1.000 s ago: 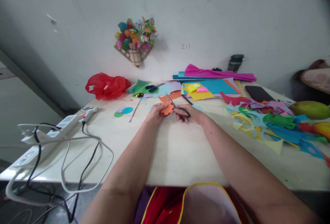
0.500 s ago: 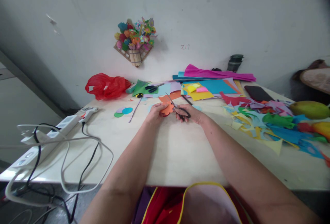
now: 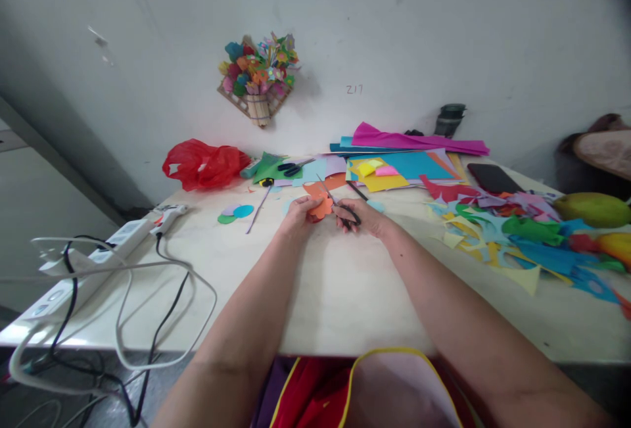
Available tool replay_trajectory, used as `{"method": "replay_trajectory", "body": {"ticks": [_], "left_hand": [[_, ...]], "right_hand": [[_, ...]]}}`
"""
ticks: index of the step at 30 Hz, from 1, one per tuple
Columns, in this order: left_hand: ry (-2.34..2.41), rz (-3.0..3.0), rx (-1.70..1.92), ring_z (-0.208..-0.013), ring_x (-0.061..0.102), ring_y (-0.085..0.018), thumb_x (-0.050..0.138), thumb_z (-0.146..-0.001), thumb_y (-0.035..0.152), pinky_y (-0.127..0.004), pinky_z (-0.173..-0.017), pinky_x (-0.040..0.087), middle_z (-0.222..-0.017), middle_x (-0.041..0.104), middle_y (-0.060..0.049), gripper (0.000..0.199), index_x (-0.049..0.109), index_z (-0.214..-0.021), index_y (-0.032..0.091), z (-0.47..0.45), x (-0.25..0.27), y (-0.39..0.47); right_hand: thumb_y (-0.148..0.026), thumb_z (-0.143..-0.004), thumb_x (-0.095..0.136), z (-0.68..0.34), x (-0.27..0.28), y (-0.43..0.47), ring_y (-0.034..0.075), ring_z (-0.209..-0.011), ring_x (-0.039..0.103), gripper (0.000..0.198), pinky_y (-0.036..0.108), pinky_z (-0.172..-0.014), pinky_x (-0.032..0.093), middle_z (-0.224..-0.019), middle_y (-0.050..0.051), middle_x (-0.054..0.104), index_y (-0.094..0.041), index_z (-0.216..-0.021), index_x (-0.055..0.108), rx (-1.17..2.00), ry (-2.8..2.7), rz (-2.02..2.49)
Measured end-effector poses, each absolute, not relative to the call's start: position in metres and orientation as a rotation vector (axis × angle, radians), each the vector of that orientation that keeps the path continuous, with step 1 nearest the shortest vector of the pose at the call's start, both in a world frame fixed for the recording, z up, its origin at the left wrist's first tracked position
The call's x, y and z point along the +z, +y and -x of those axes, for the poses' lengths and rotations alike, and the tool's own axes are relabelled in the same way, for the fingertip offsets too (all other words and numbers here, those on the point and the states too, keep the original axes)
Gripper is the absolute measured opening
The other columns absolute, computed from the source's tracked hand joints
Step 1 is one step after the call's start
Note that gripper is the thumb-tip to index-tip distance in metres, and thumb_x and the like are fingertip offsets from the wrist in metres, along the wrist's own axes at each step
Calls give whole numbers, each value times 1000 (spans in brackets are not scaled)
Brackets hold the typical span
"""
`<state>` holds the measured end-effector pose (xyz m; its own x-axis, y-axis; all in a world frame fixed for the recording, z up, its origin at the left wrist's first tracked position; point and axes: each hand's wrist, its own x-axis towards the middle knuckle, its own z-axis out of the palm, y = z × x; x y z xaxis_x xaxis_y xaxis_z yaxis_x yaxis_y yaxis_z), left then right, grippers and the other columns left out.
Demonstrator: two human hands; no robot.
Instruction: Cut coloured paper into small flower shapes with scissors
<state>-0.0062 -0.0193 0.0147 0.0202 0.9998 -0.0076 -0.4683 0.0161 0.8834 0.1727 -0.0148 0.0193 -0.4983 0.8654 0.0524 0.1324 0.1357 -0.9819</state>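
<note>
Scissors (image 3: pixel 355 214): dark looped handles shifted slightly leftward since the earlier frame; slim metal blades
Paper flower (image 3: pixel 323 207): flat, orange, scalloped, beside the blades
Left hand (image 3: pixel 298 212): pinching the flower's edge
Right hand (image 3: pixel 371 219): fingers curled around the handles

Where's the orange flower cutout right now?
Near the middle of the head view, the orange flower cutout is held in the left hand, just left of the scissors in the right hand.
</note>
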Motion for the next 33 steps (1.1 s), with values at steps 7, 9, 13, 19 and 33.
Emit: {"method": "replay_trajectory", "body": {"ticks": [7,9,13,19,33], "left_hand": [[852,-830,1378,-50,57,-11,79,-59,15,-23,-48,43,-60,62,-3,27,52,-58,14,5,15,-18],[854,-818,1381,-51,57,-12,79,-59,15,-23,-49,43,-60,62,-4,26,52,-58,14,5,15,-18],[838,-813,1391,-51,57,-11,79,-59,14,-24,-50,43,-60,62,-4,27,53,-58,13,5,14,-18],[832,-820,1387,-51,57,-12,79,-58,15,-23,-49,42,-61,62,-4,28,52,-57,14,5,13,-17],[841,-814,1390,-51,55,-11,78,-60,14,-23,-50,44,-60,61,-3,25,52,-59,14,5,14,-18]], "right_hand": [[-35,-86,68,-172,21,-16,7,-41,56,24,15,-30,32,-59,-1,63,-16,-76,57,1439,-1738,985],[-34,-86,68,-172,22,-16,8,-40,55,23,15,-30,32,-58,-1,63,-16,-77,57,1442,-1727,994],[-33,-86,67,-171,20,-15,8,-40,55,22,15,-29,31,-57,-2,62,-16,-77,57,1443,-1727,994],[-31,-85,69,-171,15,-10,7,-40,55,20,14,-29,30,-56,-3,61,-16,-79,58,1444,-1738,969],[-32,-84,68,-171,17,-12,7,-39,54,21,14,-29,29,-55,-3,60,-17,-78,57,1428,-1754,997]]}}
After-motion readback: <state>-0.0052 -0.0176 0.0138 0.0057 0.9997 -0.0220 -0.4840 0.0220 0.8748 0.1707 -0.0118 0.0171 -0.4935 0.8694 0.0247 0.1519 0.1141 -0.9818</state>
